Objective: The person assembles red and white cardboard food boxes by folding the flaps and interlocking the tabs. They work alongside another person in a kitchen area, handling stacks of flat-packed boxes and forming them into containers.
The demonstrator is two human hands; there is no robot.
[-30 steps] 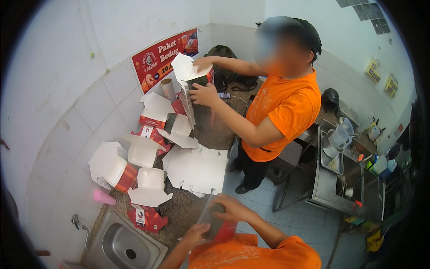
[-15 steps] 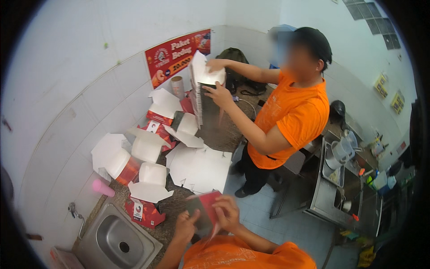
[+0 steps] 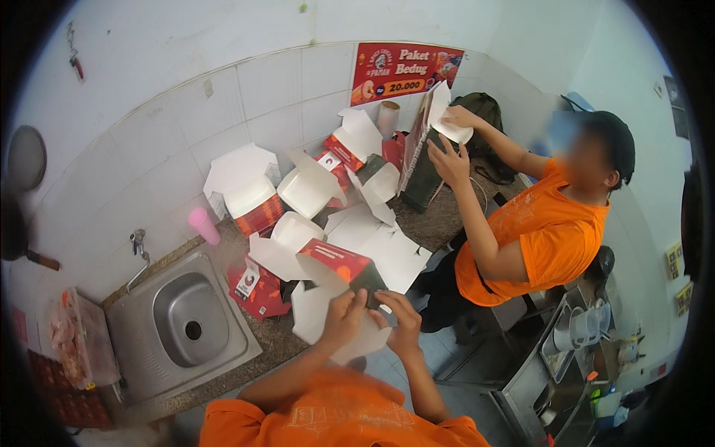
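In front of my chest I hold a takeaway carton (image 3: pixel 341 262) in both hands. Its outside is red and black, and its white flaps stand spread apart. My left hand (image 3: pixel 344 320) is closed on the near side of it, by the dark panel. From the other side my right hand (image 3: pixel 401 322) grips the same carton, its fingers partly hidden by the flaps. Just beyond lie several flat white carton sheets (image 3: pixel 402 257) and folded cartons with open lids, such as a white-lidded carton (image 3: pixel 309 188). A red carton (image 3: pixel 257 289) sits near the sink.
At my left a steel sink (image 3: pixel 179 316) is set into the counter, with a pink cup (image 3: pixel 203 226) behind it. A plastic tub (image 3: pixel 93 339) stands left of the sink. Across the counter, a co-worker in orange (image 3: pixel 540 231) handles a tall carton stack (image 3: pixel 421 160).
The carton in my hands has gone from a flatter shape to a box form with spread white flaps. My view has swung left, showing more of the sink side.
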